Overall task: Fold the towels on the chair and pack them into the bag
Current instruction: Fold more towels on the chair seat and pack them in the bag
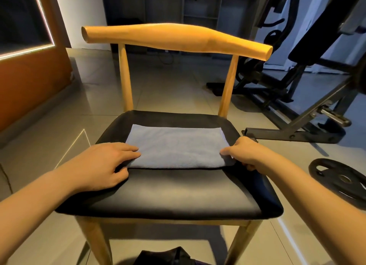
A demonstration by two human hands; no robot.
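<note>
A grey-blue towel (176, 148) is laid flat across the middle of the black seat of the chair (178, 195). It is apparently already doubled into a long strip, with the thicker edge toward the person. Its near left corner is pinched by the left hand (103, 163), with the fingers laid on top and the thumb tucked at the edge. Its near right corner is pinched by the right hand (245, 152), with the thumb on top and the fingers curled below.

The step in hand is judged to be a further fold. For it to be done well, both corners should be lifted together and held level, so that the cloth is not skewed. The edges should be matched to the stitched hem at the right before the cloth is pressed down, and the crease should be smoothed from the middle outward. The soft pile is likely to slip on the smooth seat, so a light tension is advised.

Only one towel is seen on the seat. A dark bag (168, 256) is partly seen on the floor at the bottom edge, below the chair's front. Whether it is open, and what is held in it, cannot be told.
</note>
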